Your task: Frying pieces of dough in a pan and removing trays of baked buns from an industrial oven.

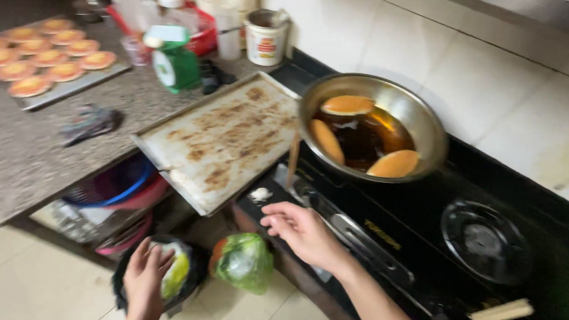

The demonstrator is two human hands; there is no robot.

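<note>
At stove edge (pixel 276 201), right hand (pixel 304 231)

granite counter (pixel 23 148): 2 trays (pixel 218 141), green scale (pixel 173 62), tubs.

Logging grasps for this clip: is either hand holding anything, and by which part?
Nothing is clearly held. The right hand hovers open at the stove's front edge; the left hand rests on a dark bag.
</note>
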